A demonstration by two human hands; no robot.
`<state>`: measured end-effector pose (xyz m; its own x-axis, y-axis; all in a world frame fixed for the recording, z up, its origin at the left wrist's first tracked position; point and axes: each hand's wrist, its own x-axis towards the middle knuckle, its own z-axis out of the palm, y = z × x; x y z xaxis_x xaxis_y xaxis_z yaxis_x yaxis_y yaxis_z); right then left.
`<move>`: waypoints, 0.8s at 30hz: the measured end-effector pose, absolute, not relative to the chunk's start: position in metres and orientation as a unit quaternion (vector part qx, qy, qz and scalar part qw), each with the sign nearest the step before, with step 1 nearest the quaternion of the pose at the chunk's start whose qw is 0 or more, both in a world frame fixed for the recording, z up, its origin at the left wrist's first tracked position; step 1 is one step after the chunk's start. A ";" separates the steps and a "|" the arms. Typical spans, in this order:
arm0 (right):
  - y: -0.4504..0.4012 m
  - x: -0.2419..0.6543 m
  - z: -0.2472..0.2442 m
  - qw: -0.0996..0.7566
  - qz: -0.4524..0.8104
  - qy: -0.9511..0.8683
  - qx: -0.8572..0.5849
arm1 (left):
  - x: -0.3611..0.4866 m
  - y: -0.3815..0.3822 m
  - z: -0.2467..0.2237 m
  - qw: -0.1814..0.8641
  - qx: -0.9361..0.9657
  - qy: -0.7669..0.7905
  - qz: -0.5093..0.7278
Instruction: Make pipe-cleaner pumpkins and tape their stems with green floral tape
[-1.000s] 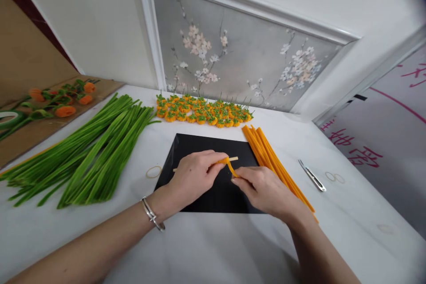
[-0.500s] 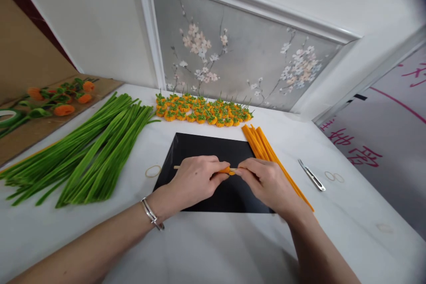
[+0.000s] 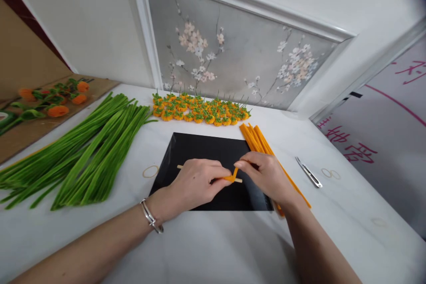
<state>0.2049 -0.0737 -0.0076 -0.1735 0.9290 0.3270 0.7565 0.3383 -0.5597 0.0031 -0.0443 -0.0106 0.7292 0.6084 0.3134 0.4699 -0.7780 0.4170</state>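
Over the black mat [image 3: 206, 146], my left hand [image 3: 196, 182] is closed around a thin wooden stick [image 3: 238, 180], whose ends show on both sides of it. An orange fuzzy strip [image 3: 234, 174] is wrapped on the stick by the left fingertips, and its end stands up at an angle. My right hand [image 3: 262, 175] pinches that raised end between thumb and fingers. To the right, partly under the right hand, lie several orange strips [image 3: 259, 140].
Green fuzzy stems [image 3: 100, 155] cover the left side. Small orange pumpkin shapes [image 3: 199, 111] line the wall. Snips [image 3: 309, 172] and rubber bands [image 3: 330, 173] lie right; another band [image 3: 151, 171] lies left. Orange flowers [image 3: 58, 110] rest on cardboard [image 3: 20, 138].
My right hand has moved off the stick's end and lifted slightly, drawing the orange strip upward. The stick's right end now shows. The whole view has shifted slightly.
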 end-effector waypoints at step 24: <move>-0.090 0.192 0.000 0.141 0.153 -0.835 -0.510 | 0.002 -0.039 -0.012 0.173 0.849 0.416 0.277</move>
<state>0.1921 -0.0899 -0.0001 -0.4400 0.8944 0.0798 0.8077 0.4330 -0.4002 0.0019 -0.0393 -0.0122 0.5001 0.8025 0.3255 0.6103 -0.5933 0.5249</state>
